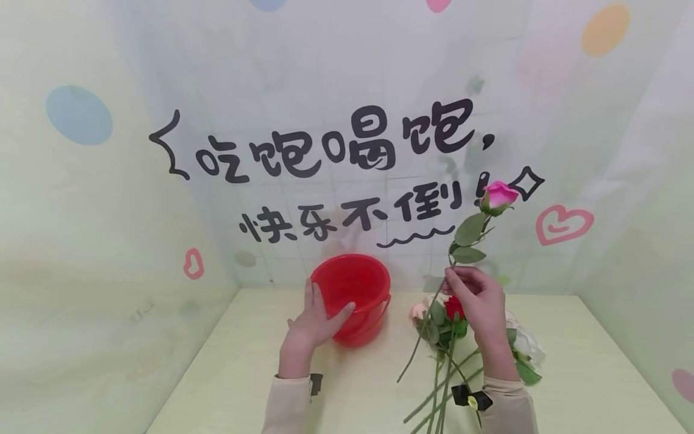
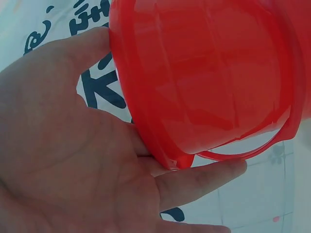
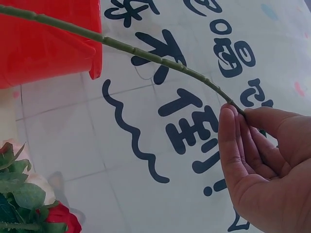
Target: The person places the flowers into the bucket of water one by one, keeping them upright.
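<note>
The left hand is spread wide, its fingers fairly straight against the rim of a red bucket standing on the table. The right hand pinches a pink rose by its stem, holding it up above other flowers, which lie on the table right of the bucket; one behind the wrist, partly hidden, looks white
</note>
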Action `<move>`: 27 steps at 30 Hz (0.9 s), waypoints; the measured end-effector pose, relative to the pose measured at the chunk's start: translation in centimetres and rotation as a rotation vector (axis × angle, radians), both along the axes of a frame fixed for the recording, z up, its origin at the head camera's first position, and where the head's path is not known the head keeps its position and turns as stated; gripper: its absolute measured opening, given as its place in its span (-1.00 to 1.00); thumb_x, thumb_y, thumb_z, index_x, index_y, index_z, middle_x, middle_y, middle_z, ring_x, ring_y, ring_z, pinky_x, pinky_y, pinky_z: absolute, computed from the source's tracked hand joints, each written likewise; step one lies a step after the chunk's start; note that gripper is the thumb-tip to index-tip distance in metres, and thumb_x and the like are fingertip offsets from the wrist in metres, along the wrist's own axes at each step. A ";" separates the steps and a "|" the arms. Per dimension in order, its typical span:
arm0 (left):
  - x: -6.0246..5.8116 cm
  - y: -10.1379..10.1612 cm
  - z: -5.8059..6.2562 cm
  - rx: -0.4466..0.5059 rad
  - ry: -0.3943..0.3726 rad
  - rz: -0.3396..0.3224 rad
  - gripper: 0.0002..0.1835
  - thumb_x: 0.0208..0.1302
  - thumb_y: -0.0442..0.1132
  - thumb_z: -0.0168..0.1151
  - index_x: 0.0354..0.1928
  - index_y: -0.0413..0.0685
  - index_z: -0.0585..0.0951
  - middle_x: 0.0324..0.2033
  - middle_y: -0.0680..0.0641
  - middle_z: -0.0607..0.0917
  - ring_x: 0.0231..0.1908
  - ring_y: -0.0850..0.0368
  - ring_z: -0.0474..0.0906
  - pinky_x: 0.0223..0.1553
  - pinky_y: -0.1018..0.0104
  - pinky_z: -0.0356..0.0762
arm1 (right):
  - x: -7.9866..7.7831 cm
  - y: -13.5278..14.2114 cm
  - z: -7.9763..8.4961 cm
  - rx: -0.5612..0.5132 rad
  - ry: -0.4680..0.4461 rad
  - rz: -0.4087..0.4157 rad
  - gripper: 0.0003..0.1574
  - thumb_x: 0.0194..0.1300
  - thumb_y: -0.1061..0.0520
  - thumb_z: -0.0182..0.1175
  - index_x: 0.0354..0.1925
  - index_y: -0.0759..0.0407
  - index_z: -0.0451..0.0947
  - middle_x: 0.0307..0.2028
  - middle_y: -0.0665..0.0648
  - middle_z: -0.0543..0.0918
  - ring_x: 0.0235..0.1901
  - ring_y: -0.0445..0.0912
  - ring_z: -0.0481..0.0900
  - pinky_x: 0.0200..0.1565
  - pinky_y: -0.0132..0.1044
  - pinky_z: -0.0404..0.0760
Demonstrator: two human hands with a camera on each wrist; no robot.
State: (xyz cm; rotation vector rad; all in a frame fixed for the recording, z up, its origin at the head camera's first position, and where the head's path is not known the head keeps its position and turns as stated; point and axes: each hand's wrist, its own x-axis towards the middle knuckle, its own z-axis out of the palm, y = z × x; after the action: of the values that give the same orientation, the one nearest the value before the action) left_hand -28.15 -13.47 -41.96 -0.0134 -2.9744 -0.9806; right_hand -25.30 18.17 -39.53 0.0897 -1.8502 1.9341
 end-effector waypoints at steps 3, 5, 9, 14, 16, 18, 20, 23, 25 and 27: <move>0.2 0.1 0.1 0.026 -0.001 0.002 0.28 0.27 0.19 0.42 0.65 -0.32 -0.18 0.53 -0.36 0.17 0.41 -0.41 0.32 0.27 -0.67 0.22 | 0.0 -0.2 0.0 -0.007 0.002 0.000 -0.64 0.47 0.19 0.34 0.01 0.53 0.65 -0.43 -0.03 0.77 -0.40 -0.19 0.76 -0.19 -0.37 0.77; 0.2 0.1 0.1 0.038 -0.002 0.004 0.28 0.27 0.18 0.43 0.65 -0.32 -0.19 0.53 -0.36 0.17 0.40 -0.41 0.32 0.27 -0.65 0.25 | 0.0 -0.3 0.0 -0.012 0.006 0.001 -0.64 0.47 0.20 0.34 0.01 0.54 0.65 -0.43 -0.02 0.77 -0.40 -0.20 0.76 -0.19 -0.37 0.77; -0.1 0.0 -0.3 0.035 -0.011 0.003 0.27 0.28 0.18 0.40 0.66 -0.30 -0.21 0.54 -0.35 0.14 0.41 -0.39 0.32 0.27 -0.62 0.28 | -0.1 -0.5 0.0 -0.027 0.019 0.000 -0.65 0.47 0.22 0.34 0.00 0.56 0.64 -0.43 -0.02 0.77 -0.41 -0.22 0.76 -0.21 -0.37 0.77; -0.2 0.1 -0.6 0.040 -0.003 -0.004 0.28 0.27 0.21 0.39 0.66 -0.30 -0.20 0.55 -0.35 0.12 0.39 -0.40 0.34 0.23 -0.61 0.34 | -0.3 -0.8 0.0 -0.032 0.031 -0.003 -0.65 0.47 0.22 0.34 0.00 0.55 0.64 -0.43 -0.02 0.77 -0.42 -0.22 0.76 -0.23 -0.39 0.76; -0.1 0.2 -0.6 0.054 -0.003 -0.007 0.29 0.26 0.20 0.41 0.66 -0.30 -0.21 0.53 -0.35 0.15 0.37 -0.40 0.36 0.21 -0.55 0.43 | -0.4 -1.0 0.0 -0.034 0.031 0.001 -0.64 0.47 0.21 0.34 0.00 0.55 0.64 -0.42 -0.01 0.77 -0.42 -0.21 0.76 -0.23 -0.38 0.77; -0.1 0.2 -0.8 0.065 -0.016 -0.011 0.30 0.26 0.20 0.41 0.66 -0.26 -0.24 0.52 -0.33 0.16 0.36 -0.37 0.37 0.18 -0.43 0.55 | -0.5 -1.1 0.0 -0.035 0.028 0.002 -0.64 0.47 0.21 0.34 -0.01 0.55 0.64 -0.42 -0.01 0.78 -0.41 -0.20 0.76 -0.22 -0.36 0.77; -0.1 0.2 -1.0 0.077 -0.021 -0.017 0.32 0.25 0.21 0.42 0.66 -0.25 -0.27 0.51 -0.32 0.18 0.33 -0.35 0.40 0.10 -0.30 0.66 | -0.7 -1.4 0.1 -0.039 0.027 -0.001 -0.65 0.47 0.20 0.35 -0.01 0.54 0.65 -0.41 0.00 0.78 -0.41 -0.18 0.77 -0.21 -0.35 0.77; -0.1 0.1 -1.0 0.112 -0.015 -0.027 0.33 0.24 0.19 0.43 0.65 -0.26 -0.28 0.50 -0.33 0.19 0.31 -0.35 0.42 0.01 -0.21 0.73 | -1.1 -1.7 0.4 -0.042 0.038 -0.014 -0.66 0.47 0.20 0.34 0.00 0.52 0.65 -0.39 -0.01 0.78 -0.39 -0.19 0.77 -0.20 -0.35 0.77; -0.3 0.0 -1.1 0.127 -0.012 -0.031 0.34 0.23 0.19 0.44 0.66 -0.25 -0.29 0.50 -0.32 0.18 0.33 -0.34 0.40 0.02 -0.21 0.73 | -1.4 -1.9 0.9 -0.055 0.060 -0.022 -0.66 0.47 0.20 0.35 0.00 0.51 0.65 -0.38 -0.02 0.78 -0.39 -0.19 0.76 -0.19 -0.36 0.77; -0.6 -0.2 -1.1 0.144 -0.014 -0.033 0.35 0.22 0.17 0.46 0.66 -0.21 -0.30 0.52 -0.29 0.15 0.38 -0.32 0.35 0.05 -0.21 0.72 | -1.8 -2.1 1.4 -0.058 0.088 -0.038 -0.66 0.46 0.20 0.35 -0.01 0.51 0.65 -0.38 -0.03 0.78 -0.40 -0.21 0.76 -0.18 -0.38 0.76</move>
State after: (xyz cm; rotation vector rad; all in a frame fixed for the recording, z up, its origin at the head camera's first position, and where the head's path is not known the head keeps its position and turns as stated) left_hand -28.73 -13.64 -43.09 -0.0554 -2.9173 -1.2003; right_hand -27.15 16.06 -38.16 0.1187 -1.7259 1.9250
